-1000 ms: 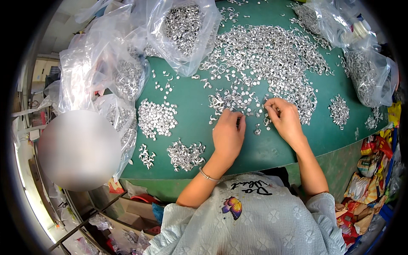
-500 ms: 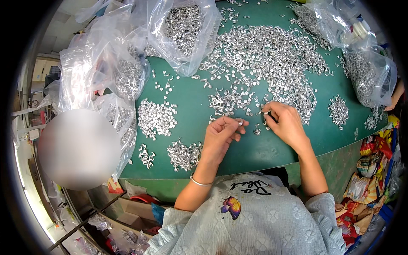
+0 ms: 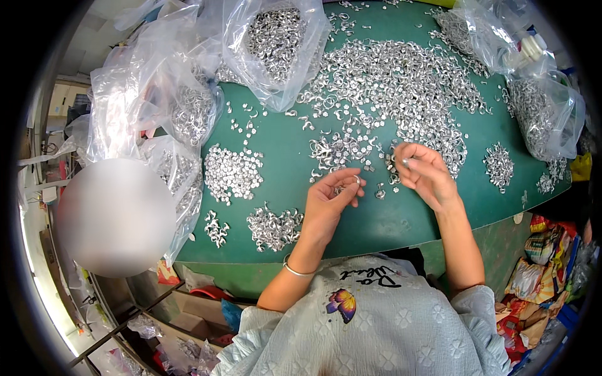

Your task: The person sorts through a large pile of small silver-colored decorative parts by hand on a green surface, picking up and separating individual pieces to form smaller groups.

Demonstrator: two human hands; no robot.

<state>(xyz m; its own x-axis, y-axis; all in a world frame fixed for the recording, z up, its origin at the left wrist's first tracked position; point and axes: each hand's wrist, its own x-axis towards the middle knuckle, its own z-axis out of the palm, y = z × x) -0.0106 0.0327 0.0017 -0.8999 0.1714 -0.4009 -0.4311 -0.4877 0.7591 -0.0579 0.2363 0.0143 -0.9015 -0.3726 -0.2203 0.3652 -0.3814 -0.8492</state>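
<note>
My left hand [image 3: 327, 199] is closed, with a small curved silver metal piece [image 3: 357, 180] between thumb and fingers. To its right, my right hand [image 3: 433, 178] pinches a tiny silver metal piece [image 3: 406, 163] at the fingertips; its exact shape is too small to tell. A few loose silver pieces [image 3: 380, 193] lie on the green table between the hands. Just beyond them spreads a big heap of small silver metal parts [image 3: 407, 75], some curved, some ring-like. A smaller group of mixed parts [image 3: 338, 150] lies beyond my left hand.
Left on the green table [image 3: 282, 150] are a pile of flower-shaped pieces [image 3: 233, 172] and a pile of curved pieces [image 3: 273, 227]. Another small pile [image 3: 498, 166] sits at right. Clear plastic bags of parts [image 3: 276, 50] stand along the left, back and right [image 3: 539, 113].
My right hand has risen from the parts and turned, a tiny silver piece now showing at its fingertips. My left hand has barely shifted. Another person's arm has gone from the right edge.
</note>
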